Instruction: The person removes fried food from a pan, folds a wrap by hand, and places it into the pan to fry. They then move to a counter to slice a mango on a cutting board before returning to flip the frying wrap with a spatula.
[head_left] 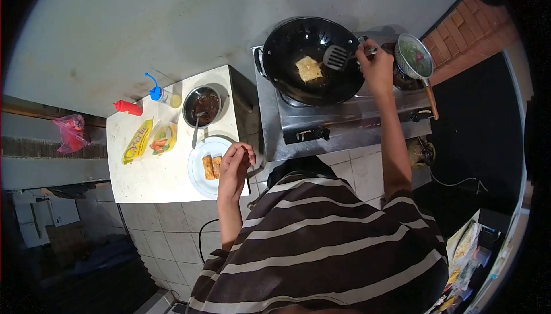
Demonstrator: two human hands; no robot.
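My right hand (376, 71) grips the handle of a slotted spatula (336, 57) over the black wok (287, 87). The spatula's head is in the wok, just right of a square golden folded pastry (309, 68). My left hand (234, 165) hovers by the right edge of a white plate (198, 185), its fingers loosely curled together with nothing visible in them. Two browned, folded pieces of fried food (209, 167) lie on that plate, the right one partly hidden behind my left hand.
The wok sits on a steel gas stove (344, 120); a strainer (413, 56) with greens stands right. On the white table (126, 188) are a bowl of dark sauce (205, 103) with a spoon, a red bottle (128, 107), a blue-capped bottle (163, 95) and yellow packets (138, 142).
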